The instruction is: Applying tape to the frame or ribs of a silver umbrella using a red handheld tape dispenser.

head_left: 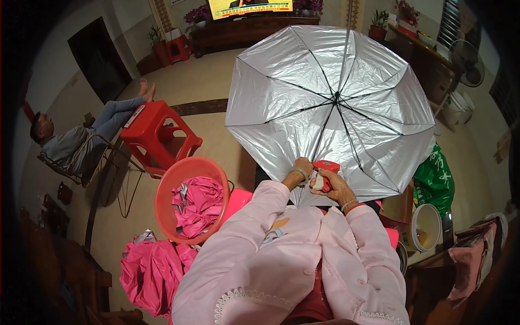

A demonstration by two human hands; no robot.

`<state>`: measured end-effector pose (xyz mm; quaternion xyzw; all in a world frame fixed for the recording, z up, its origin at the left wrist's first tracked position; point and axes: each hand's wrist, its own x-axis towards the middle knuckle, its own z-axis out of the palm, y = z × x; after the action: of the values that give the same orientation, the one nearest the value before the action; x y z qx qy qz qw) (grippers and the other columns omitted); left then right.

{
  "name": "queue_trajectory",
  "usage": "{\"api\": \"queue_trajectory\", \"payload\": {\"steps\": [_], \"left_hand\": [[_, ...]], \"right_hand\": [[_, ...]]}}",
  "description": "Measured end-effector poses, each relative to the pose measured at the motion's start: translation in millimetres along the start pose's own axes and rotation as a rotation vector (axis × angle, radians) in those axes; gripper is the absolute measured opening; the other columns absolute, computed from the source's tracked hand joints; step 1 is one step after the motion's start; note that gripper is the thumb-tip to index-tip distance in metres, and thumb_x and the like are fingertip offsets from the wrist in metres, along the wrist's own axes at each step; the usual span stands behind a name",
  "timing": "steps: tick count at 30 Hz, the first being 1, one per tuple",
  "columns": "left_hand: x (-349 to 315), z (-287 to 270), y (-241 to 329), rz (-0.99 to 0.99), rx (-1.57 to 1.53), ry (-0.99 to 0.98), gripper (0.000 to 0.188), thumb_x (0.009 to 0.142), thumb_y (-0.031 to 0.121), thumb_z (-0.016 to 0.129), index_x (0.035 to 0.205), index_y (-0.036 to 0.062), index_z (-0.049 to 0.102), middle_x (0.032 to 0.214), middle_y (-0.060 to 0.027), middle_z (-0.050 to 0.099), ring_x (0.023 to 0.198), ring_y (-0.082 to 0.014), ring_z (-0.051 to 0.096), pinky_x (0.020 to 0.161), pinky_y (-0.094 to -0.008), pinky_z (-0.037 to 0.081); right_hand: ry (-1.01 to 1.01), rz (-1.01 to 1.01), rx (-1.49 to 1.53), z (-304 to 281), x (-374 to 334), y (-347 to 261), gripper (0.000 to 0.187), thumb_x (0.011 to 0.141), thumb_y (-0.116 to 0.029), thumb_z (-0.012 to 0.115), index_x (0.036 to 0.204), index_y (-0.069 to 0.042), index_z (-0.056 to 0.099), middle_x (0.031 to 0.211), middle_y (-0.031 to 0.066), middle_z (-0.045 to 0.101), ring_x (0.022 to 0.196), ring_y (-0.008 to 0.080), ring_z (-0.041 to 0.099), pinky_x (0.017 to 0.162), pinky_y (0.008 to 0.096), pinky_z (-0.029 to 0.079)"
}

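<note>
An opened umbrella [281,70] with a silver inner side and dark ribs spreads out in front of me. Its shaft [345,59] points away toward the far side. My left hand [301,172] is closed in a pinch at the near part of the canopy, by the end of a rib. In my right hand [337,187] is a red-and-white hand tool [326,167], gripped with the fingers wrapped round it; its exact kind does not show clearly. The tool's red head sits right beside my left fingers, over the silver cloth.
On my left stand a coral tub [162,203] of pink cloth [199,203], more pink cloth [151,273] and a red stool [157,127]. A person [76,142] reclines beyond. A green bag [435,181] and a white bucket [425,227] are at right, a fan [466,62] farther off.
</note>
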<state>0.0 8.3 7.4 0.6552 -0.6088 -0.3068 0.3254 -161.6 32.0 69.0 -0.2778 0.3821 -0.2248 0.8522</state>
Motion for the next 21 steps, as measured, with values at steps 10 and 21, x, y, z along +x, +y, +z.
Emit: {"api": "queue_trajectory", "payload": {"steps": [10,21], "left_hand": [[8.7,9.3,-20.9,0.257,0.268,0.032,0.024,0.074,0.009,0.045,0.059,-0.0038,0.058,0.047,-0.0114,0.055,0.039,-0.0199,0.055,0.040,-0.0320,0.046],[11.1,11.2,-22.7,0.201,0.209,0.018,0.022,0.074,0.006,0.045,0.060,-0.0053,0.057,0.047,-0.0118,0.054,0.038,-0.0199,0.054,0.037,-0.0321,0.045]], "right_hand": [[0.012,-0.004,-0.023,5.1,-3.0,0.1,0.025,0.083,-0.025,0.050,0.100,-0.006,0.050,0.084,0.0128,0.060,0.075,0.0232,0.060,0.070,0.0471,0.050],[0.004,0.001,-0.041,-0.2,-0.3,0.6,0.025,0.083,-0.025,0.049,0.100,-0.007,0.051,0.083,0.0119,0.060,0.076,0.0226,0.060,0.070,0.0470,0.050]]}}
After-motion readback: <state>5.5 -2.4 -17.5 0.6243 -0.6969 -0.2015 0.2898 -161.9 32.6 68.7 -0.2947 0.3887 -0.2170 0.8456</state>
